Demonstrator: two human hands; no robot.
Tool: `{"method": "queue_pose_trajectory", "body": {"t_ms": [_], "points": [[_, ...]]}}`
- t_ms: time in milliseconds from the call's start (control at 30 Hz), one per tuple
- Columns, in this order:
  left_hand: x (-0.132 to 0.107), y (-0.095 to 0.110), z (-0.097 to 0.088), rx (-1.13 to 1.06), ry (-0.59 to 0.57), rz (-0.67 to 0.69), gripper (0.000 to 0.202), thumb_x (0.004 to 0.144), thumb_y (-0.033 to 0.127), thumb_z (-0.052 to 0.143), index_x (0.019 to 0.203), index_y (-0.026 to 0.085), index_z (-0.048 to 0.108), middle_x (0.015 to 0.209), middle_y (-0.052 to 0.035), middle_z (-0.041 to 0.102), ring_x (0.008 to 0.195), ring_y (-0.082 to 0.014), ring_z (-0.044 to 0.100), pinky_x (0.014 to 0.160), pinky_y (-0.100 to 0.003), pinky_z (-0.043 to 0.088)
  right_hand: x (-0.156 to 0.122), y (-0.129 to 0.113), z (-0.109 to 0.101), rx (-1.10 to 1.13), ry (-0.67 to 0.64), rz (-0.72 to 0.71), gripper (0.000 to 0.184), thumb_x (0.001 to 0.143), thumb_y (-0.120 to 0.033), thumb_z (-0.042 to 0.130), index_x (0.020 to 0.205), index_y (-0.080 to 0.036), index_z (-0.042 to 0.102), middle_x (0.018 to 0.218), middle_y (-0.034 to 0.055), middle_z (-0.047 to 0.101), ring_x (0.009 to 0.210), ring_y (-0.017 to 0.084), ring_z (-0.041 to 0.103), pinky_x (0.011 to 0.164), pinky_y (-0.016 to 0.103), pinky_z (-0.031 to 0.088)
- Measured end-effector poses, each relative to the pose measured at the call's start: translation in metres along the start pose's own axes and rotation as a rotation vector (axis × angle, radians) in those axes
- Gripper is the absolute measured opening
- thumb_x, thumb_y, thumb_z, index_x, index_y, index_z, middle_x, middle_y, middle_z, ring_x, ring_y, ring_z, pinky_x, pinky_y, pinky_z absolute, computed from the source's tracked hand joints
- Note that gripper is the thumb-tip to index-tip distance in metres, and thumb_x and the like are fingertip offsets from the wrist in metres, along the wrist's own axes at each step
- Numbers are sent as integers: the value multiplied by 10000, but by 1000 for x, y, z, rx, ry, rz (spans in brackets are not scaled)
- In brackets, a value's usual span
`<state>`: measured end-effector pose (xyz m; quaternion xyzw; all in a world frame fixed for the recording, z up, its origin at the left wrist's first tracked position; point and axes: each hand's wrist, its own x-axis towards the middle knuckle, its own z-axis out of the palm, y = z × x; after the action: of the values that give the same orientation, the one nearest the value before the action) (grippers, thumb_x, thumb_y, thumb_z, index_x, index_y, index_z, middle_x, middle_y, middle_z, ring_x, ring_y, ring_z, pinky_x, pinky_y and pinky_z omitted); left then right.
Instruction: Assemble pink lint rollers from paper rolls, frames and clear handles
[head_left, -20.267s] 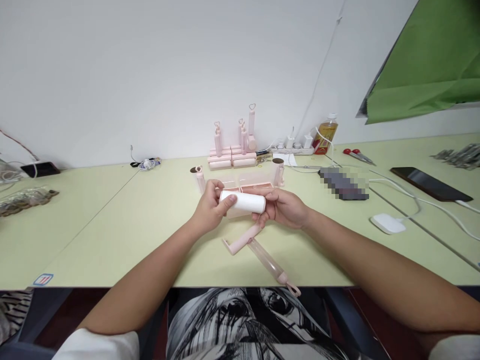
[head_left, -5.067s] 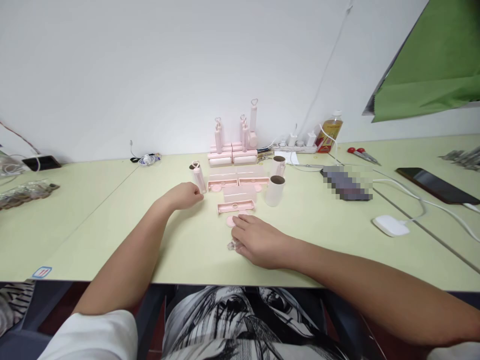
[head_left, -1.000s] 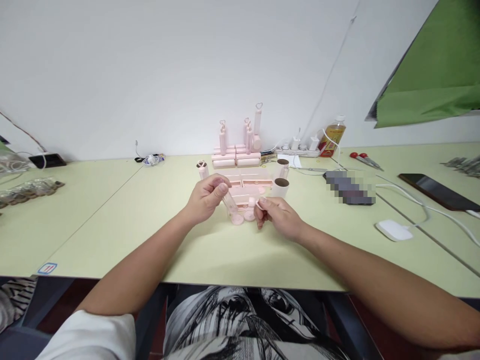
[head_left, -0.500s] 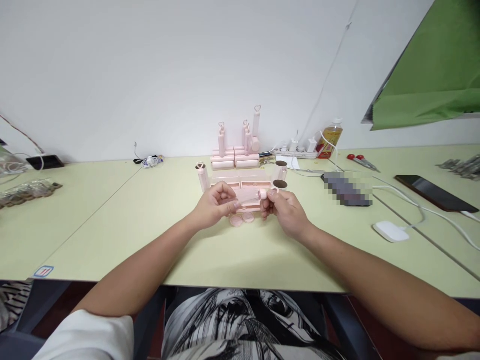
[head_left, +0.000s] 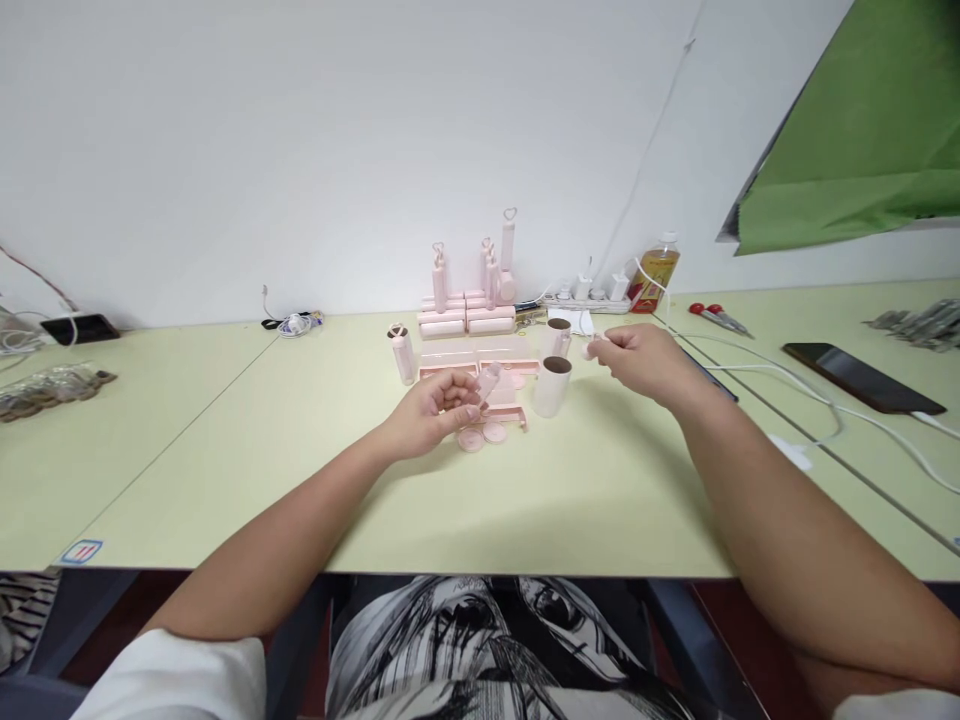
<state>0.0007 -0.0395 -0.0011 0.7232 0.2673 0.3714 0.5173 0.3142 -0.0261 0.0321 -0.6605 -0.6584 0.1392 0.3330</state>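
Note:
My left hand point(head_left: 433, 412) is closed around a small translucent pink tube point(head_left: 488, 380), its open-looking end tilted up to the right. Farther right, my right hand point(head_left: 643, 362) pinches a small pale pink cap point(head_left: 589, 350), mostly hidden by the fingers. Two white cylinders with brown insides stand between the hands; the nearer cylinder point(head_left: 553, 388) is taller in view. Below the tube lie flat pink discs point(head_left: 471, 440) beside an open pink case point(head_left: 506, 415). A pink tube with a heart-shaped top point(head_left: 403, 355) stands behind my left hand.
At the wall, several heart-topped pink tubes point(head_left: 491, 280) stand on pink boxes point(head_left: 490, 320). A power strip point(head_left: 589, 303), a drink bottle point(head_left: 655, 275) and red-handled tools point(head_left: 716, 317) are to the right. White cables and a phone point(head_left: 862, 378) lie beyond my right arm.
My right hand has moved right and away from the tube, taking the cap off with it. The tube in my left hand now points more upward, its end uncovered.

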Motion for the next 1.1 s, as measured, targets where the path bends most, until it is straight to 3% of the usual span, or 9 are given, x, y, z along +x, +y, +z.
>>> {"method": "queue_pose_trajectory", "body": {"t_ms": [133, 233, 367, 500, 600, 700, 833, 933, 1100], "points": [[1, -4, 1, -152, 43, -23, 387, 771, 292, 745, 1049, 191, 496, 948, -43, 632, 920, -179, 669, 854, -378, 543, 12, 23, 2, -127, -383, 163, 277, 707, -390, 639, 547, -198, 519, 509, -3, 484, 435, 113, 414, 427, 265, 326], [1, -3, 3, -193, 59, -20, 434, 758, 290, 760, 1089, 188, 499, 957, -49, 636, 952, -200, 673, 882, -408, 545, 10, 20, 14, -151, -524, 165, 314, 686, -398, 657, 524, -203, 473, 476, -22, 425, 404, 98, 371, 397, 255, 299], [2, -3, 4, -220, 109, 4, 419, 740, 286, 775, 1041, 184, 502, 927, -35, 641, 951, -203, 680, 867, -400, 556, 7, 12, 23, -193, -554, 141, 351, 695, -434, 667, 537, -207, 453, 460, -40, 381, 393, 91, 345, 393, 252, 270], [3, -3, 3, -226, 126, 20, 417, 742, 273, 775, 1014, 191, 470, 930, -25, 653, 933, -190, 688, 827, -361, 559, 7, 15, 8, -230, -558, 109, 353, 705, -501, 680, 599, -197, 536, 526, -6, 492, 442, 110, 420, 413, 251, 293], [1, -2, 5, -215, 107, 11, 405, 749, 285, 766, 983, 190, 449, 927, -23, 653, 857, -169, 693, 772, -336, 558, 3, 11, -9, -179, -324, 19, 344, 733, -491, 667, 611, -188, 558, 559, -1, 504, 467, 102, 412, 425, 242, 270], [-2, 0, 12, -145, 56, -5, 386, 751, 304, 761, 944, 184, 449, 963, -42, 650, 800, -146, 676, 678, -279, 535, -9, -9, -13, 109, -92, -96, 355, 778, -503, 635, 637, -190, 546, 537, -27, 428, 467, 86, 340, 431, 236, 247], [-7, -1, 26, -84, -47, -18, 360, 771, 320, 743, 933, 183, 452, 1018, -72, 649, 791, -123, 644, 662, -250, 503, -37, -44, 15, 554, -449, -271, 416, 701, -487, 730, 980, -187, 653, 610, -25, 518, 538, 111, 453, 500, 235, 368], [-9, -4, 35, -107, -119, 0, 360, 761, 321, 752, 908, 182, 454, 941, -46, 643, 782, -115, 624, 693, -257, 497, -55, -60, 41, 687, -605, -341, 396, 697, -425, 759, 984, -167, 668, 749, 19, 616, 662, 139, 543, 602, 263, 445], [-7, -5, 35, 43, -49, 29, 343, 755, 381, 746, 822, 169, 485, 802, -11, 617, 710, -112, 592, 647, -247, 475, -57, -57, 46, 660, -449, -361, 322, 725, -407, 740, 911, -153, 672, 693, 5, 576, 617, 124, 508, 566, 248, 416]]}}
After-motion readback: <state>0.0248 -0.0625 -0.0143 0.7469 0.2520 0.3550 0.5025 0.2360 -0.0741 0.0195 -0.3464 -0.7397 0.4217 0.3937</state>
